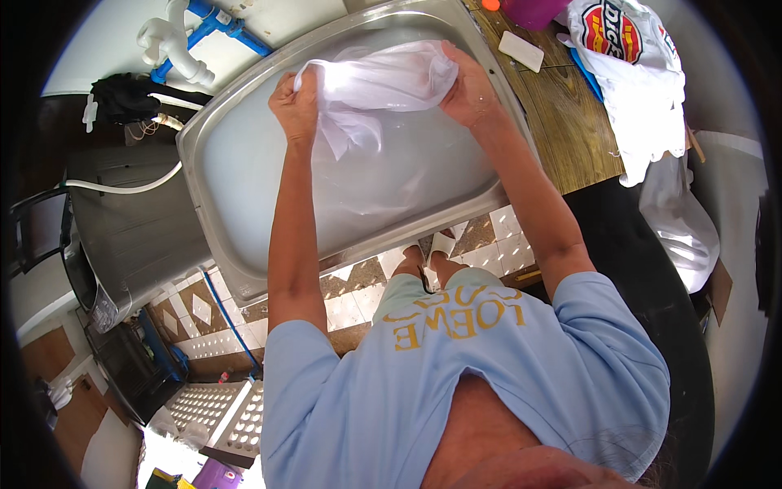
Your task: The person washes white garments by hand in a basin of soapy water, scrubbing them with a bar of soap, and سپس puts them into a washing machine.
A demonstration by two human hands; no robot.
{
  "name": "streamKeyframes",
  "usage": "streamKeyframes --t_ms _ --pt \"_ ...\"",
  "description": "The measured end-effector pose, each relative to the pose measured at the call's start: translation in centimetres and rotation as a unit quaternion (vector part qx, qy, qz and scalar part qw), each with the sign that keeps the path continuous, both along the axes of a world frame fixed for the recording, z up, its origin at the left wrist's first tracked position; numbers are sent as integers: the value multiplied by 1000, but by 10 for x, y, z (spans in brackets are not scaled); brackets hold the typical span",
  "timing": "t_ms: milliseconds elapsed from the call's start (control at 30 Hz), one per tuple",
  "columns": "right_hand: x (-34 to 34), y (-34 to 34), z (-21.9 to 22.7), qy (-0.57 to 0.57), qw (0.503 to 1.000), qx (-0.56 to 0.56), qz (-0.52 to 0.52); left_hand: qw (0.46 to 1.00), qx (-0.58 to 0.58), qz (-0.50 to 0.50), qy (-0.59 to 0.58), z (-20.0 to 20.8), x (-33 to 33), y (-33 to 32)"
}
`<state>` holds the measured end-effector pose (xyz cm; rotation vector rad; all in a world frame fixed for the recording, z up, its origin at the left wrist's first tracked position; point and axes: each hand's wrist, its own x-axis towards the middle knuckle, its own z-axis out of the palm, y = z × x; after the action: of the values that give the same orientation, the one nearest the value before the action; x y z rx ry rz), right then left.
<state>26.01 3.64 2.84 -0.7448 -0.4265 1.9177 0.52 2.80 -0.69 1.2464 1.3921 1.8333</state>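
Note:
A wet white cloth (383, 80), thin enough to let light through, is stretched sideways between my two hands above a metal sink (195, 155). My left hand (295, 106) is closed on its left end, fingers curled into the fabric. At the other end my right hand (472, 85) grips the cloth, its fingers partly hidden behind the folds. A loose corner hangs down near my left hand. Cloudy, greyish-white water (358, 175) fills the basin below. Whether the cloth is a garment I cannot tell.
Right of the sink, a wooden counter (574, 122) bears a pale bar (521, 51), a purple container (533, 11) and a white printed shirt (631, 90) hanging over its edge. Blue and white pipes (232, 34) run behind. A dark appliance (138, 236) with a white hose (134, 189) stands left.

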Motion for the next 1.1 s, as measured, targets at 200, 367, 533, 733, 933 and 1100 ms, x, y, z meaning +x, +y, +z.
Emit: streamKeyframes --t_ms 200,367,533,733,933,1100 --pt "53 5 20 -154 974 152 61 993 -87 -9 -73 33 -25 -16" --pt "49 5 17 -121 979 155 56 993 -108 -11 -44 25 -31 -19" --pt "44 0 15 -98 981 155 65 989 -141 1 -36 15 -34 -27" --pt "27 6 -7 -124 983 125 41 989 -147 -6 -17 9 -32 -34" --pt "-5 7 -39 -330 926 181 0 982 -131 -22 132 4 -15 -37" --pt "-2 13 -36 -221 968 121 9 919 -244 -75 301 -5 -19 -43"
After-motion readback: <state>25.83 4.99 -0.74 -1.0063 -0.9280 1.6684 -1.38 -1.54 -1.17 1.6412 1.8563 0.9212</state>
